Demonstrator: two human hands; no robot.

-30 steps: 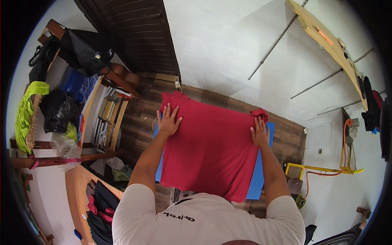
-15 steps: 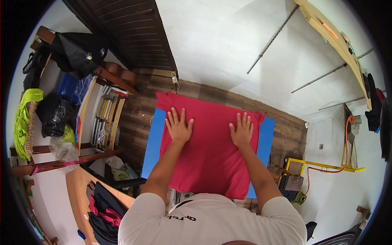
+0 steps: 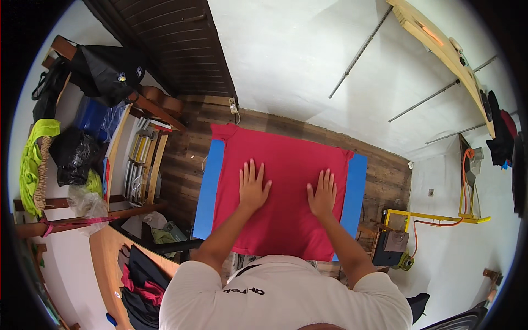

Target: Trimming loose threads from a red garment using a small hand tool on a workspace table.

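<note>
A red T-shirt-like garment [image 3: 286, 148] lies spread over a blue board or tabletop [image 3: 355, 181], whose sides show to the left and right of the cloth. My left hand [image 3: 253, 188] rests flat on the garment, left of its middle, with the fingers spread. On the right half, my right hand [image 3: 322, 197] also lies flat on the cloth, thumb apart from the fingers. Neither hand holds anything. At the far corners the cloth sticks out in short, sleeve-like ends. Its near edge is partly hidden by my body.
To the left stands a wooden desk [image 3: 104, 258] with a pile of dark and red clothes [image 3: 146, 289]. Shelves with bags are farther left. At the right, a yellow metal frame [image 3: 440, 218] carries an orange hose [image 3: 467, 165]. A white wall [image 3: 297, 60] rises beyond the wooden floor.
Both hands have slid nearer to me over the garment. The left one has also shifted right, toward the middle. The cloth stays spread on the blue surface.
</note>
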